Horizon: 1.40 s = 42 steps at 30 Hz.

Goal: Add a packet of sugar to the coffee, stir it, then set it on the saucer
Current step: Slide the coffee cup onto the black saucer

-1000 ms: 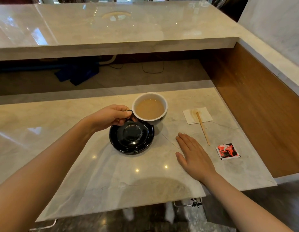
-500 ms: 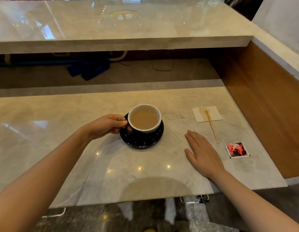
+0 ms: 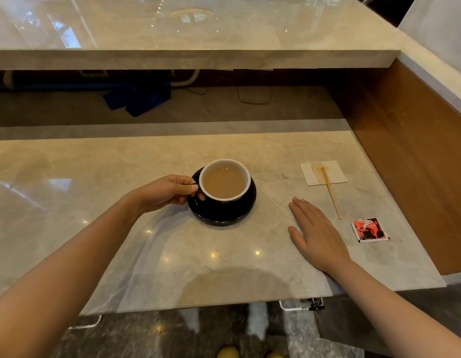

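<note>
A black cup (image 3: 224, 180) with a white inside holds milky coffee and stands on the black saucer (image 3: 246, 211) in the middle of the marble counter. My left hand (image 3: 167, 192) pinches the cup's handle on its left side. My right hand (image 3: 317, 235) lies flat, palm down, on the counter to the right of the saucer, holding nothing. A wooden stir stick (image 3: 331, 192) rests with its tip on a white napkin (image 3: 323, 172) further right. A red sugar packet (image 3: 370, 229) lies flat near the right hand.
A raised marble ledge (image 3: 198, 59) runs across the back, and a wooden side panel (image 3: 410, 156) walls off the right. The counter's front edge (image 3: 224, 304) is close to me, with dark floor below.
My left hand carried the cup from above the saucer's far rim down onto the saucer. The right hand stayed flat on the counter.
</note>
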### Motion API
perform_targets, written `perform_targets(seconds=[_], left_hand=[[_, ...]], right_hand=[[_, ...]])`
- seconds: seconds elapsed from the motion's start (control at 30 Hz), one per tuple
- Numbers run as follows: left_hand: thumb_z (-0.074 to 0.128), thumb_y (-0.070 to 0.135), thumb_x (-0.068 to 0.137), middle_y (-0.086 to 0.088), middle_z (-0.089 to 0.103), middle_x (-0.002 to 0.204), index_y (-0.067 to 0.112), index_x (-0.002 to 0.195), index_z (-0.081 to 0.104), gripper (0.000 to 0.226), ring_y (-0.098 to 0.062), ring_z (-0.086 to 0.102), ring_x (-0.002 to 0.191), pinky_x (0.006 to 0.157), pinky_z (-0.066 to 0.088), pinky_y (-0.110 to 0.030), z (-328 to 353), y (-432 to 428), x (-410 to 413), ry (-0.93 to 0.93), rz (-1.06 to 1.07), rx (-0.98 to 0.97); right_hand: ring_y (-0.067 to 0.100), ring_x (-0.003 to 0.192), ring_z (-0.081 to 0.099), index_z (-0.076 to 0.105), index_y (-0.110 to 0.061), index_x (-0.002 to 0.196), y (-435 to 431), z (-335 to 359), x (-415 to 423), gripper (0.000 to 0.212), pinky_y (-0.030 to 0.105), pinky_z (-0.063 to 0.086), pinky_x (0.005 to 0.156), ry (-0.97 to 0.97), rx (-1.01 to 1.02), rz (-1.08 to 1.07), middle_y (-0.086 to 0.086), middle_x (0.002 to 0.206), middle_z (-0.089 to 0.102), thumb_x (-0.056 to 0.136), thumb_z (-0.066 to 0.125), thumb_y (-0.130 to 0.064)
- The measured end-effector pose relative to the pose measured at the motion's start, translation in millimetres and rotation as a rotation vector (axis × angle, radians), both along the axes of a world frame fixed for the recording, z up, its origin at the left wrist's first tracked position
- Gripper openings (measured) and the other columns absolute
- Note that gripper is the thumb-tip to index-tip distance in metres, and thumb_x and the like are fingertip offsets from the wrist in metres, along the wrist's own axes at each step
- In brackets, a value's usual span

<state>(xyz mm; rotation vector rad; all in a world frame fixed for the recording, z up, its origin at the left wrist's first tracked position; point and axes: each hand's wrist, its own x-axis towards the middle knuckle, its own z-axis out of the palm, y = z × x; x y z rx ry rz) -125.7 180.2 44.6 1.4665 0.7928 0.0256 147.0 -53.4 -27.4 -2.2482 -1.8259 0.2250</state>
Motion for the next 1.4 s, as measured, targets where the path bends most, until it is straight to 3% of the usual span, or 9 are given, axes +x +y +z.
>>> perform_targets(seconds=[0.13,0.23,0.33,0.43,0.53,0.93,1.27,1.4], left_hand=[[0.045,0.012,0.097,0.009,0.056,0.057,0.011,0.073,0.061,0.028,-0.008,0.037,0.056,0.052,0.037,-0.016,2,0,0,0.076,0.017,0.068],[0.049,0.018,0.096,-0.004,0.049,0.070,0.007,0.084,0.062,0.021,-0.012,0.039,0.060,0.057,0.037,-0.022,4,0,-2,0.154,0.001,0.176],[0.056,0.019,0.092,-0.003,0.059,0.085,0.010,0.103,0.062,0.015,-0.012,0.050,0.065,0.058,0.044,-0.020,9,-2,-3,0.167,0.007,0.244],[0.060,0.017,0.089,0.000,0.065,0.099,0.021,0.115,0.060,0.026,-0.014,0.059,0.075,0.061,0.051,-0.018,12,-3,-3,0.191,0.020,0.405],[0.060,0.015,0.090,-0.005,0.068,0.099,0.018,0.120,0.060,0.031,-0.020,0.060,0.079,0.062,0.052,-0.018,13,-2,-3,0.214,0.022,0.448],[0.059,0.008,0.089,0.000,0.070,0.082,0.014,0.111,0.067,0.024,-0.010,0.058,0.063,0.055,0.051,-0.015,9,-10,-2,0.162,0.146,0.405],[0.060,0.006,0.089,-0.007,0.071,0.089,0.019,0.103,0.068,0.021,-0.020,0.063,0.075,0.066,0.054,-0.024,6,-13,-2,0.149,0.195,0.403],[0.060,0.007,0.088,-0.003,0.071,0.092,0.027,0.094,0.068,0.022,-0.019,0.065,0.078,0.060,0.053,-0.019,7,-17,-1,0.130,0.236,0.382]], right_hand=[[0.011,0.141,0.017,0.023,-0.019,0.144,0,0,0,0.063,0.031,0.013,0.117,0.004,0.003,0.003,0.000,0.154,0.022,0.088,0.021,-0.049],[0.011,0.140,0.017,0.023,-0.019,0.144,0,0,0,0.063,0.031,0.012,0.116,0.005,0.009,0.000,0.000,0.154,0.023,0.088,0.021,-0.049],[0.010,0.140,0.017,0.023,-0.019,0.144,0,-1,0,0.063,0.029,0.011,0.115,0.001,0.006,-0.003,-0.001,0.154,0.023,0.088,0.021,-0.049],[0.011,0.141,0.017,0.022,-0.020,0.144,0,-2,1,0.063,0.030,0.011,0.116,-0.003,0.001,-0.003,-0.001,0.154,0.022,0.088,0.021,-0.049],[0.011,0.141,0.017,0.022,-0.020,0.144,0,-2,1,0.063,0.030,0.012,0.116,0.002,0.005,-0.004,-0.001,0.154,0.022,0.088,0.021,-0.049],[0.011,0.141,0.016,0.023,-0.020,0.144,-1,-1,1,0.064,0.031,0.012,0.116,0.013,0.009,-0.005,-0.001,0.154,0.022,0.087,0.021,-0.050],[0.010,0.141,0.015,0.024,-0.019,0.144,0,1,0,0.065,0.029,0.010,0.116,0.031,0.026,-0.010,-0.001,0.154,0.022,0.087,0.021,-0.049],[0.009,0.141,0.015,0.025,-0.016,0.144,0,4,-2,0.068,0.028,0.008,0.116,0.058,0.040,-0.014,0.000,0.154,0.023,0.085,0.019,-0.050]])
